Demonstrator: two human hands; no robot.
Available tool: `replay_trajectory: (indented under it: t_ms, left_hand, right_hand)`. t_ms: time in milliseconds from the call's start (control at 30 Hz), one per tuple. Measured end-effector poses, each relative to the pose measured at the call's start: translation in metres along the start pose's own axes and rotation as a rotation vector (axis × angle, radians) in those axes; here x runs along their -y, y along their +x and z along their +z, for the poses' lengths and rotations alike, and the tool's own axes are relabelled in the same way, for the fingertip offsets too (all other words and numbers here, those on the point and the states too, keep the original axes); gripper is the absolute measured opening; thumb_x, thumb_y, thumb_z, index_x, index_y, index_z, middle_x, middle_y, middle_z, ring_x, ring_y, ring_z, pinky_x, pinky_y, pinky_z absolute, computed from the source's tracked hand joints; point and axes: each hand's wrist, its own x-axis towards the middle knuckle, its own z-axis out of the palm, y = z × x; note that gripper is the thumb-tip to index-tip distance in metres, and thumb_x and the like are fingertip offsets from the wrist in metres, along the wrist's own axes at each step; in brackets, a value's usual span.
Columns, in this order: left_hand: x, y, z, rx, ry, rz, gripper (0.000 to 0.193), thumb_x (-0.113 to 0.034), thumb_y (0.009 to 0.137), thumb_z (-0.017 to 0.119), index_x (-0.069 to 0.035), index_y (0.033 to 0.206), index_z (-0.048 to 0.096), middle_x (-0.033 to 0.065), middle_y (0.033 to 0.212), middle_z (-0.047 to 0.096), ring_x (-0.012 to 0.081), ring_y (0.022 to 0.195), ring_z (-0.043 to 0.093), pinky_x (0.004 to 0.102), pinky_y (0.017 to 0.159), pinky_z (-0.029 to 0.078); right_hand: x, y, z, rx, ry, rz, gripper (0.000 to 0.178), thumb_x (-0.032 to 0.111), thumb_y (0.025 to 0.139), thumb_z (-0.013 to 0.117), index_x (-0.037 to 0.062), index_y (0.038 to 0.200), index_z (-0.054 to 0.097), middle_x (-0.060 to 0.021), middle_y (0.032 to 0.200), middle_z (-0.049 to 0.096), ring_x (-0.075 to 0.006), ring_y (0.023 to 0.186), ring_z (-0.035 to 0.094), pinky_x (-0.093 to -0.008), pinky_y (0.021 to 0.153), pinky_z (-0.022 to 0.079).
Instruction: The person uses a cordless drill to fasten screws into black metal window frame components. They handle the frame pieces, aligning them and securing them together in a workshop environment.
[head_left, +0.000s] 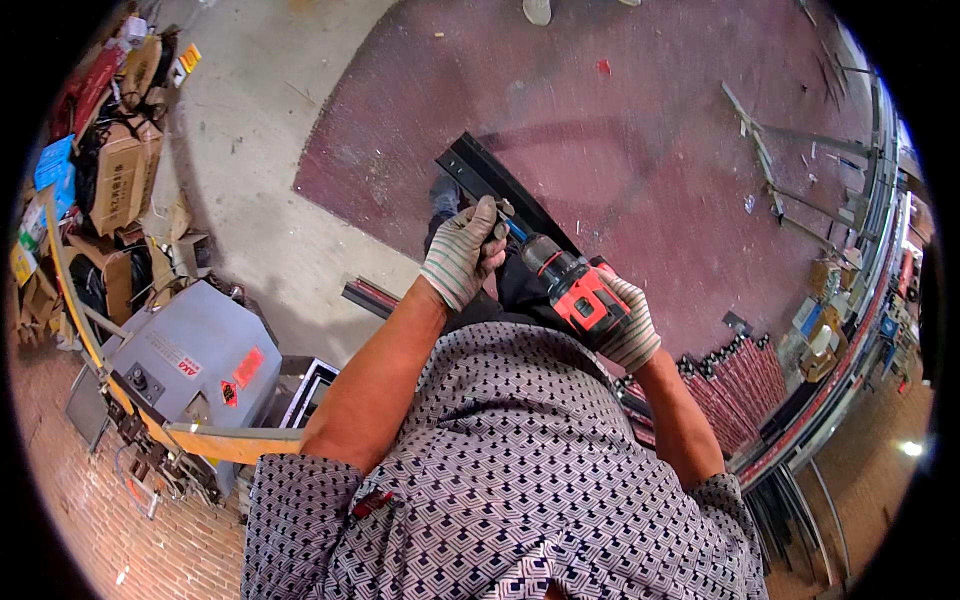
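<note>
My right hand (632, 325), in a striped knit glove, is wrapped round the handle of a red and black cordless drill (575, 285). The drill points up and to the left, with a blue bit or sleeve (517, 229) at its front. At that tip my left hand (463, 250), gloved the same way, is closed with thumb and fingers round a small metal piece (505, 209). Its exact kind is too small to tell. Below the hands a long black metal profile (500, 180) with holes near its far end slants across, partly hidden by the drill and my arms.
A grey machine cabinet (195, 350) stands at the left, with cardboard boxes (118, 180) piled beyond it. Striped red-brown profiles (735, 390) lie bundled at the right. Long metal bars and a rack (870, 210) line the far right. Dark red sheeting (400, 110) covers the floor ahead.
</note>
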Motion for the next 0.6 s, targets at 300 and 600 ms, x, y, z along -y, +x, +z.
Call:
replay_trajectory:
  t_ms: [300, 600]
  left_hand:
    - [0.006, 0.034, -0.044, -0.228, 0.268, -0.141, 0.032, -0.040, 0.098, 0.056, -0.010, 0.091, 0.064, -0.0053, 0.065, 0.051, 0.0033, 0.046, 0.039, 0.0193, 0.040, 0.029]
    - [0.001, 0.065, -0.044, -0.289, 0.806, -0.070, 0.047, -0.049, 0.094, 0.059, -0.005, 0.079, 0.066, -0.0009, 0.070, 0.058, 0.0083, 0.063, 0.047, 0.0252, 0.059, 0.040]
  right_hand:
    - [0.009, 0.012, 0.029, -0.167, -0.115, -0.054, 0.024, 0.020, 0.098, 0.050, 0.0023, 0.113, 0.058, -0.0091, 0.100, 0.067, -0.0220, 0.088, 0.067, -0.0368, 0.081, 0.057]
    - [0.048, 0.010, 0.056, -0.017, -2.056, -0.655, 0.034, 0.017, 0.084, 0.068, 0.0051, 0.114, 0.060, -0.0038, 0.101, 0.067, -0.0193, 0.092, 0.066, -0.0304, 0.085, 0.054]
